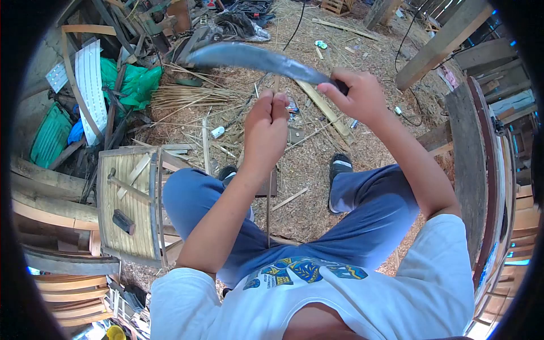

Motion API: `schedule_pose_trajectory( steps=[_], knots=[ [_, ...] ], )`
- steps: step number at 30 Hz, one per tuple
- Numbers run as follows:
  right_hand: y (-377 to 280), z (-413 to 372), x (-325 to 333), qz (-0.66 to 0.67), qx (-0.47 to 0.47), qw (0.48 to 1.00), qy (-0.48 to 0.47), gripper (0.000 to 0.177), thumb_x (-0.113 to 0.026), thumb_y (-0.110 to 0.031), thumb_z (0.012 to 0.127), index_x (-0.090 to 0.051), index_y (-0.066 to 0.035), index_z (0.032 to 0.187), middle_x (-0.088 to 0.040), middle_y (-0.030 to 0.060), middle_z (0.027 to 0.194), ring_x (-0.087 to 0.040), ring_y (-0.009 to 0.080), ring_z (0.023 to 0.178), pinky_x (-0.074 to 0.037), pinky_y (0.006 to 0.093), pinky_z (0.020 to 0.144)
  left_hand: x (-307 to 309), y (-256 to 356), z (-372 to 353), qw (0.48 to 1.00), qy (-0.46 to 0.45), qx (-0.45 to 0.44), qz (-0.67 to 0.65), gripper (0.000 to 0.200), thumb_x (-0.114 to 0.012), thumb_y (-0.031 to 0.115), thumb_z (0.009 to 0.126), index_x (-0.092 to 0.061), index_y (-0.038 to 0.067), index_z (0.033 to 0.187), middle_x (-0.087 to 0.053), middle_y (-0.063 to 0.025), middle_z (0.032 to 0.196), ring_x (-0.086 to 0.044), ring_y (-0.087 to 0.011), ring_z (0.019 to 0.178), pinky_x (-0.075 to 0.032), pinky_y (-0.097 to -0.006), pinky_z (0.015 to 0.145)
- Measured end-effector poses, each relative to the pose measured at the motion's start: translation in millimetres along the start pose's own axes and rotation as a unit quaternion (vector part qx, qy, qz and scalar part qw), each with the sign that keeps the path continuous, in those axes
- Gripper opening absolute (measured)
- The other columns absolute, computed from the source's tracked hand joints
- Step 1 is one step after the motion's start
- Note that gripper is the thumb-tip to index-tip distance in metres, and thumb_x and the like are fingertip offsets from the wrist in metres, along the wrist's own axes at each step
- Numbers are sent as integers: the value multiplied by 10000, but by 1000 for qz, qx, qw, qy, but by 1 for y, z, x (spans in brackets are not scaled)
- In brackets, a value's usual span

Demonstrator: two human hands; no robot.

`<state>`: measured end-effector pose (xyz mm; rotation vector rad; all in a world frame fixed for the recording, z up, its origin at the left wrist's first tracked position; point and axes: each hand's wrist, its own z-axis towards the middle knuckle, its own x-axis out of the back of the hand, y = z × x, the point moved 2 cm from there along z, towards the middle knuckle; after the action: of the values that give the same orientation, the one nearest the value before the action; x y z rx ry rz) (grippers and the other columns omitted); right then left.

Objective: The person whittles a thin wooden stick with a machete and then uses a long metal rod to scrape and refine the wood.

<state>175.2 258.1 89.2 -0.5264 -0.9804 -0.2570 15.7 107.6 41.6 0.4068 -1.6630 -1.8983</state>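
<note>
My right hand [358,97] is closed round the dark handle of a long curved blade [255,58], which stretches to the left. The blade lies across the upper tip of a thin stick [276,84], just above my left hand; whether they touch I cannot tell. My left hand [267,122] is closed round that stick, thumb and fingers pressed together near its top. Below the hand, the stick's lower part [268,212] runs down between my legs.
At the left stands a slatted wooden stool [129,243] with a hammer [129,188] and a dark block [123,221] on it. Thin sticks [192,97] lie piled beside a green sheet [136,85]. A plank [326,110] crosses the shavings-covered floor. A wooden post [442,48] leans at upper right.
</note>
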Motion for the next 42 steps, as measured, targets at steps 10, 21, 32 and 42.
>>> schedule_pose_trajectory(
  steps=[10, 21, 32, 42],
  knots=[
    [-2, 8, -20, -41, 90, 995, -16, 631, -675, -687, 882, -614, -90, 689, -573, 115, 524, -617, 339, 492, -474, 425, 482, -1, 3, 1, 999, -34, 28, 21, 244, -493, 195, 1091, -601, -5, 1003, -569, -32, 798, -503, -109, 705, -421, -314, 643],
    [84, 28, 6, -11, -297, 955, 19, 681, -582, -673, 956, -745, -18, 870, -684, 198, 709, -706, 331, 687, -528, 421, 633, -8, 2, -12, 998, -52, -1, -21, 254, -485, 224, 1097, -582, 13, 995, -564, -96, 702, -556, -179, 607, -432, -372, 574],
    [-32, -1, 42, -13, -74, 995, 60, 552, -666, -618, 929, -725, -77, 836, -635, 109, 617, -637, 290, 543, -476, 413, 523, -4, 24, -8, 959, -123, 124, -223, 278, -432, 273, 1134, -575, 55, 1037, -512, 34, 817, -444, -35, 694, -346, -214, 560],
    [-17, -2, 16, -80, 90, 993, 17, 569, -690, -663, 874, -637, -109, 757, -629, 100, 601, -653, 326, 543, -489, 416, 499, -2, 11, -16, 966, -90, 132, -203, 304, -492, 384, 1112, -592, 123, 991, -493, 61, 718, -348, -18, 521, -262, -212, 448]
  ],
)
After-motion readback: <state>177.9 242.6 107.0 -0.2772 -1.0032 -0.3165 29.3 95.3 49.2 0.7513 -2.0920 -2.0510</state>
